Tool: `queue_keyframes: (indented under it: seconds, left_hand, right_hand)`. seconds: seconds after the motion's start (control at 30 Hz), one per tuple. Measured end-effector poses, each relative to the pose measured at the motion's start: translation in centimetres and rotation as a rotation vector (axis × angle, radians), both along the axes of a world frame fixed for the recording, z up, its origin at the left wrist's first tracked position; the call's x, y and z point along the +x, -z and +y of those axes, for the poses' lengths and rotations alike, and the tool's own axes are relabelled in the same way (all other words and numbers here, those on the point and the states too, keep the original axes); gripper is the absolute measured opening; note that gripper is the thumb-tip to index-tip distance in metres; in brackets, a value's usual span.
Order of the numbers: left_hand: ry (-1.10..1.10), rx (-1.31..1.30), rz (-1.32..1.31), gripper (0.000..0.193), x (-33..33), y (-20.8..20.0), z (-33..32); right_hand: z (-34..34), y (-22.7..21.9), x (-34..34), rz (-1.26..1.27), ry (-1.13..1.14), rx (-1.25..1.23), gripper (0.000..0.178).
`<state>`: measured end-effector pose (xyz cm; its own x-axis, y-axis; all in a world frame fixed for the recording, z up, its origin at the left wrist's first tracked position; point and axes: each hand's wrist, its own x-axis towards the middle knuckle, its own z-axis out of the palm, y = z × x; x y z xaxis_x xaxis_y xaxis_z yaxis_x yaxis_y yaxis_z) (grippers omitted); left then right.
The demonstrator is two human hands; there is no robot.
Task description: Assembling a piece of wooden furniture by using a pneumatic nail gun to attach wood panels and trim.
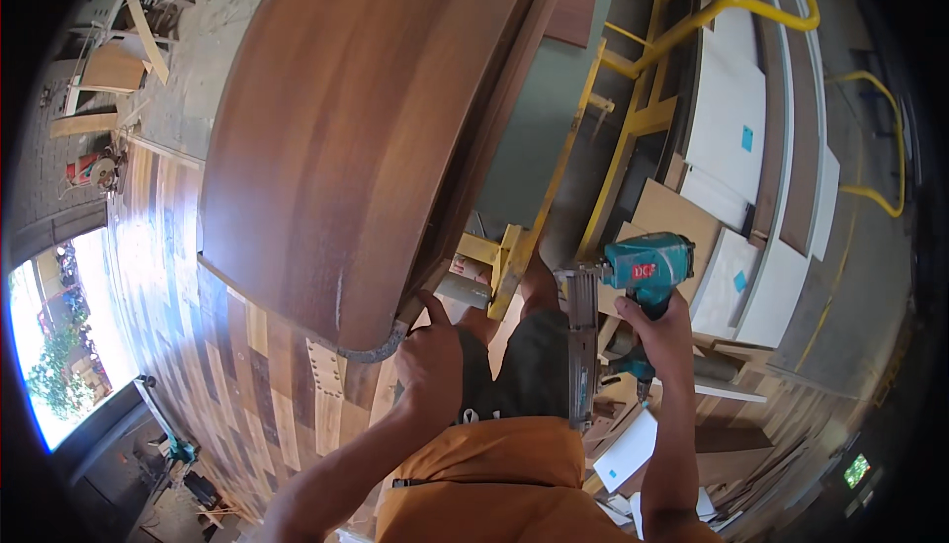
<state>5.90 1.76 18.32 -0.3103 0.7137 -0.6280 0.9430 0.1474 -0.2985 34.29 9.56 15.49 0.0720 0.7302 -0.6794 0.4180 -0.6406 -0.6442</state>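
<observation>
A large brown wood-grain panel (346,128) lies in front of me, its rounded near edge grey and speckled. My left hand (432,353) is closed around the panel's near right corner, with one finger on its side edge. Beneath that side edge runs a second brown board. To the right, apart from the panel, my right hand (660,331) grips the handle of a teal nail gun (647,261). The gun's long grey magazine (583,345) points down toward my body. Beside my left fingers is a grey cylindrical piece (463,289) on a yellow frame.
The yellow metal frame (512,264) supports the panel. Right of it, a yellow-railed cart (751,4) holds stacked white and brown boards (727,128). Wood-plank patterned flooring (267,375) spreads at left, with scrap wood (114,67) farther back. Offcuts (628,449) lie by my right forearm.
</observation>
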Motion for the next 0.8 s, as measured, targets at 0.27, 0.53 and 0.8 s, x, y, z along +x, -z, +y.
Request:
queue_keyframes:
  seconds: [0.27, 0.53, 0.8]
  left_hand:
    - [0.025, 0.025, -0.022, 0.065, 0.3, -2.9, 0.2]
    - [0.049, -0.004, 0.024, 0.064, 0.0, -3.7, 0.6]
    - [0.154, -0.049, 0.076, 0.06, -0.6, -5.9, 0.2]
  right_hand:
    - [-0.9, -1.9, -0.6, 0.051, 0.031, -0.09, 0.038]
    - [-0.1, -1.9, -4.1, 0.124, -0.085, -0.162, 0.042]
    - [2.0, 1.5, -8.6, 0.099, -0.341, -0.14, 0.058]
